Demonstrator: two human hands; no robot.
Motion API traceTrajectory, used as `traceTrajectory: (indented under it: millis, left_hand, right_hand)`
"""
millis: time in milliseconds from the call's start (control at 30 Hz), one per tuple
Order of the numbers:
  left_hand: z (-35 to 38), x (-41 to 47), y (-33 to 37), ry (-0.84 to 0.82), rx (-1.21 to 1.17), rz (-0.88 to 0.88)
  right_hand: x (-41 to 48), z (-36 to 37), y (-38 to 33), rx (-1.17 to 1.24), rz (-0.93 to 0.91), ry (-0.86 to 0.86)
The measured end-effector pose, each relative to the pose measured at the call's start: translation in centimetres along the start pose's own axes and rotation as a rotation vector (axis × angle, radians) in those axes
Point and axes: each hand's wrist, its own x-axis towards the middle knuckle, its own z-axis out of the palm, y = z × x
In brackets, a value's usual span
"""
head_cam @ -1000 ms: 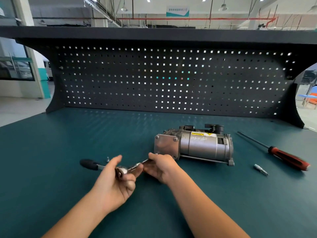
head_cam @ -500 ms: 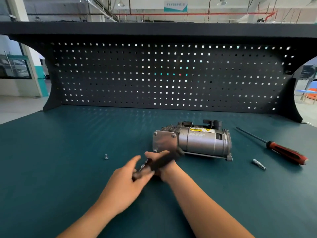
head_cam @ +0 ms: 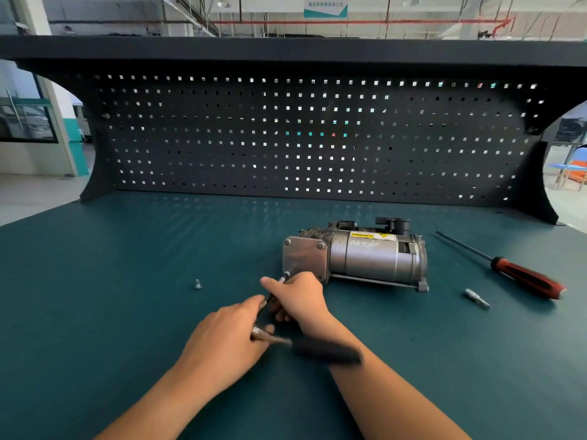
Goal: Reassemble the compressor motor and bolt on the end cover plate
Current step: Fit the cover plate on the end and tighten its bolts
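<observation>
Grey metal motor (head_cam: 365, 260) lies on its side on the bench (head_cam: 127, 281), square cover plate (head_cam: 303, 258) facing left, bolts (head_cam: 320, 246) showing in its two upper corners; fastening the lower-left corner looks to be the step in hand; the right hand (head_cam: 295, 296) pinches the ratchet (head_cam: 327, 352) shaft there, the left hand (head_cam: 228, 338) grips its head; next comes steady turning, then the loose bolt (head_cam: 198, 284) nearby.

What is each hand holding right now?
Left hand: grips the ratchet near its head.
Right hand: holds the extension bar against the end cover plate.
</observation>
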Motion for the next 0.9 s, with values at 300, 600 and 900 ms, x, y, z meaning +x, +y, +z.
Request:
traceTrajectory:
  millis: [300, 600, 900]
  left_hand:
    - [-1.4, 0.6, 1.2, -0.254, -1.686, -0.754]
    - [-0.2, 0.5, 0.7, -0.052, -0.536, -0.248]
    - [-0.5, 0.1, 1.5, -0.041, -0.833, -0.327]
  right_hand:
    - [-0.3, 0.2, -0.6, 0.353, 0.156, -0.007]
    - [0.2, 0.0, -0.1, 0.004, 0.035, 0.02]
    - [0.9, 0.5, -0.2, 0.087, 0.074, 0.024]
